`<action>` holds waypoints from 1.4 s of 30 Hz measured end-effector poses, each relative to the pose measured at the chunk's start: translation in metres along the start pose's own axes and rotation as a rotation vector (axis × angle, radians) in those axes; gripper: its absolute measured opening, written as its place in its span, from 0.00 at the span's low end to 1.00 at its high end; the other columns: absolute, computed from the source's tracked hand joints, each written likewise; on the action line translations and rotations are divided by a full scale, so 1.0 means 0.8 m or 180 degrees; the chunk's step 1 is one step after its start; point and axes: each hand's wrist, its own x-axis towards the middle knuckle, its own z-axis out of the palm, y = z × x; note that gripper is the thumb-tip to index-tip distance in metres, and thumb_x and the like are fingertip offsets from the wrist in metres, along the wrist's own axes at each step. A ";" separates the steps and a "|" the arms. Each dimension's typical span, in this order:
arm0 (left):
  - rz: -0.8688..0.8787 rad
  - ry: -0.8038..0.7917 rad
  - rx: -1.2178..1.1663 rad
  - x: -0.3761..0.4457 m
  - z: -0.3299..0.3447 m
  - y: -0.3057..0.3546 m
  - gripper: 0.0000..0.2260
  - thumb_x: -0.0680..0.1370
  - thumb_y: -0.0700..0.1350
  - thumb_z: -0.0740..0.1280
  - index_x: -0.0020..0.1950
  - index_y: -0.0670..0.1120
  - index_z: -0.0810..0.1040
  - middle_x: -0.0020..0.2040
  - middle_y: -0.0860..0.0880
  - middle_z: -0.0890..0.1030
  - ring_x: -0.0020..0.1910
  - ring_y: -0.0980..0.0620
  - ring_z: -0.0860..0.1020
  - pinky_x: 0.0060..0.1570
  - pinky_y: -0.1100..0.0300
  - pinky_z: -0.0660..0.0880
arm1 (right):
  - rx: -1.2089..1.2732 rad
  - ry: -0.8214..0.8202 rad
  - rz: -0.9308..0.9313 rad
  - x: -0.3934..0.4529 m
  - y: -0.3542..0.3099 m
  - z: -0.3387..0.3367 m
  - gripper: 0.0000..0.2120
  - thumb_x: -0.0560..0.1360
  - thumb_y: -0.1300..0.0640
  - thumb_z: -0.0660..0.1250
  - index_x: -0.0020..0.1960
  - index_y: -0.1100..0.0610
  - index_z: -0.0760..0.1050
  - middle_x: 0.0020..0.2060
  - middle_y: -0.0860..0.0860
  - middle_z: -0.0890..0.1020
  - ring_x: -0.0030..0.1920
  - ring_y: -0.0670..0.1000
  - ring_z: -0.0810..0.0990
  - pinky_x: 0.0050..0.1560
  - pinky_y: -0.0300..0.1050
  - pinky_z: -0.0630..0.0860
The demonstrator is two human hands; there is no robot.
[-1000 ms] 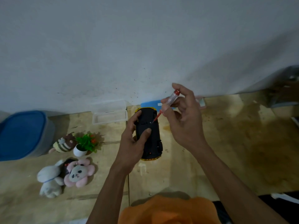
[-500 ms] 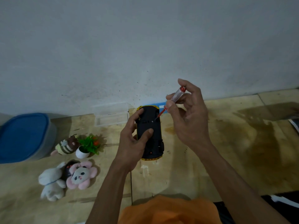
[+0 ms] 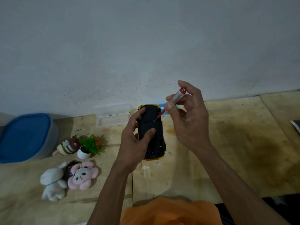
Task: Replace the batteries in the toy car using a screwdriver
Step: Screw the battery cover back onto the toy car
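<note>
Above the wooden floor (image 3: 227, 143), close to the grey wall (image 3: 146, 46), the left hand (image 3: 134, 143) grips the toy car (image 3: 151, 135), fingers curled round its far end and left side, thumb pressed on the black underside; the car is turned belly-up, yellow trim showing at both ends; the right hand (image 3: 190, 120) pinches the screwdriver (image 3: 172, 103) by its clear, red-capped handle, the red shaft slanting down-left with its tip set on a screw in the underside. Just beyond the car lies a clear plastic box (image 3: 112, 116) against the wall; further left sit a small potted plant (image 3: 89, 147), a striped plush (image 3: 68, 146), a pink flower plush (image 3: 82, 175), a white plush (image 3: 52, 184) and a blue-lidded container (image 3: 24, 135); an orange garment (image 3: 170, 211) fills the near edge.
</note>
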 end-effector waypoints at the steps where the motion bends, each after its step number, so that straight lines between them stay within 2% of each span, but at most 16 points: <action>1: -0.0008 0.0003 -0.0008 -0.001 0.000 0.000 0.27 0.78 0.33 0.70 0.73 0.54 0.70 0.66 0.56 0.76 0.59 0.59 0.79 0.46 0.59 0.82 | 0.0029 0.0005 0.0024 -0.001 0.000 -0.001 0.23 0.79 0.64 0.69 0.71 0.52 0.67 0.50 0.52 0.83 0.55 0.53 0.83 0.52 0.51 0.83; 9: -0.0040 -0.0015 0.0010 -0.003 0.001 0.002 0.27 0.78 0.33 0.69 0.74 0.53 0.70 0.66 0.54 0.76 0.58 0.59 0.80 0.46 0.59 0.82 | 0.0025 0.0000 0.0069 -0.005 0.002 -0.002 0.23 0.79 0.64 0.69 0.71 0.53 0.67 0.50 0.51 0.83 0.55 0.52 0.83 0.53 0.54 0.83; 13: -0.0087 -0.0025 -0.0004 -0.006 0.003 0.003 0.27 0.78 0.34 0.70 0.74 0.54 0.70 0.66 0.52 0.76 0.57 0.60 0.80 0.46 0.57 0.83 | -0.0138 -0.0071 -0.0109 -0.006 0.005 -0.005 0.23 0.79 0.65 0.68 0.71 0.57 0.67 0.50 0.51 0.83 0.54 0.51 0.83 0.52 0.47 0.83; 16: -0.0107 -0.0037 0.0021 -0.006 0.004 0.003 0.27 0.79 0.34 0.70 0.74 0.53 0.70 0.65 0.52 0.76 0.56 0.61 0.80 0.45 0.58 0.83 | -0.0335 -0.0179 -0.0406 -0.006 0.005 -0.004 0.23 0.79 0.66 0.68 0.71 0.55 0.68 0.51 0.51 0.82 0.54 0.48 0.83 0.51 0.40 0.81; 20: -0.0153 -0.0040 0.0039 -0.006 0.005 0.002 0.26 0.79 0.34 0.70 0.73 0.53 0.70 0.64 0.54 0.76 0.55 0.62 0.80 0.45 0.57 0.83 | -0.0563 -0.0337 -0.0833 -0.002 0.008 -0.003 0.21 0.79 0.63 0.69 0.71 0.55 0.71 0.57 0.49 0.81 0.55 0.48 0.82 0.51 0.42 0.82; 23: -0.0232 -0.0021 -0.0005 -0.006 0.005 0.001 0.26 0.79 0.35 0.70 0.73 0.54 0.70 0.63 0.53 0.76 0.55 0.60 0.81 0.45 0.54 0.84 | -0.0612 -0.0539 -0.0813 0.004 0.007 -0.008 0.21 0.80 0.66 0.66 0.71 0.59 0.69 0.62 0.52 0.80 0.59 0.47 0.82 0.54 0.42 0.82; 25: -0.0256 -0.0001 -0.0042 -0.006 0.005 0.001 0.26 0.79 0.34 0.70 0.73 0.54 0.70 0.63 0.53 0.76 0.53 0.59 0.83 0.44 0.54 0.84 | -0.0551 -0.0499 -0.0784 0.007 0.006 -0.007 0.20 0.79 0.66 0.67 0.70 0.59 0.71 0.58 0.51 0.82 0.54 0.45 0.84 0.53 0.41 0.82; 27: -0.0239 0.0006 -0.0032 -0.006 0.005 0.002 0.26 0.79 0.34 0.69 0.73 0.53 0.70 0.63 0.54 0.76 0.52 0.61 0.82 0.43 0.56 0.83 | -0.0717 -0.0338 -0.0972 0.009 0.008 -0.003 0.19 0.77 0.66 0.71 0.67 0.61 0.74 0.51 0.53 0.84 0.48 0.48 0.85 0.52 0.38 0.82; 29: -0.0240 -0.0001 -0.0034 -0.006 0.006 0.002 0.26 0.79 0.34 0.69 0.74 0.52 0.70 0.62 0.55 0.75 0.52 0.63 0.82 0.43 0.57 0.83 | -0.0871 -0.0353 -0.1148 0.010 0.008 -0.003 0.19 0.77 0.66 0.72 0.66 0.62 0.75 0.48 0.56 0.84 0.46 0.51 0.85 0.52 0.35 0.80; 32: -0.0273 0.0007 -0.0050 -0.006 0.006 0.001 0.26 0.79 0.35 0.69 0.73 0.53 0.70 0.63 0.53 0.75 0.52 0.63 0.82 0.43 0.56 0.84 | -0.0755 -0.0583 -0.0996 0.011 0.002 -0.003 0.19 0.79 0.66 0.67 0.69 0.63 0.72 0.60 0.55 0.82 0.56 0.47 0.84 0.55 0.37 0.80; 34: -0.0255 0.0017 -0.0013 -0.006 0.007 0.001 0.26 0.79 0.34 0.69 0.74 0.53 0.70 0.63 0.54 0.75 0.52 0.65 0.81 0.43 0.59 0.83 | -0.0754 -0.0509 -0.1028 0.013 0.003 0.000 0.18 0.79 0.65 0.69 0.68 0.63 0.74 0.58 0.54 0.83 0.55 0.47 0.85 0.53 0.39 0.82; 37: -0.0230 0.0010 0.0007 -0.007 0.007 0.002 0.27 0.78 0.33 0.69 0.74 0.52 0.69 0.61 0.57 0.75 0.50 0.69 0.80 0.42 0.63 0.82 | -0.1043 -0.0297 -0.1299 0.014 0.008 0.003 0.17 0.76 0.63 0.73 0.64 0.63 0.77 0.48 0.57 0.84 0.46 0.52 0.85 0.48 0.38 0.82; 42: -0.0234 -0.0053 -0.0006 -0.006 0.004 0.002 0.29 0.78 0.35 0.71 0.74 0.55 0.69 0.65 0.54 0.75 0.53 0.63 0.81 0.45 0.59 0.83 | -0.0782 -0.0459 -0.0934 0.010 0.005 0.002 0.20 0.78 0.64 0.70 0.69 0.61 0.74 0.57 0.54 0.84 0.50 0.46 0.85 0.51 0.38 0.82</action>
